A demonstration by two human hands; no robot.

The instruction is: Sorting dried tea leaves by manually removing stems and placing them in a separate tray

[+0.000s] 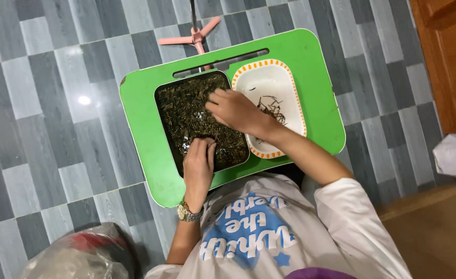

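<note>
Nearest, the left hand (pixel 198 164) is laid with loosely curled fingers on dark dried leaves (pixel 192 111) in a black rectangular tray (pixel 162 116); leaves are pinched by the right hand (pixel 234 109)

Head camera looks steeply down (near vertical), close above green lap table (pixel 145 119).

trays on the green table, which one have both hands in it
The dark tray, heaped with dried leaves: both the left hand and right hand are on it. The white dish holds only a few stems.

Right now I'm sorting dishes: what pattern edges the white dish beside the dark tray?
The white dish has an orange rim with white dashes, clearest in the head view.
</note>
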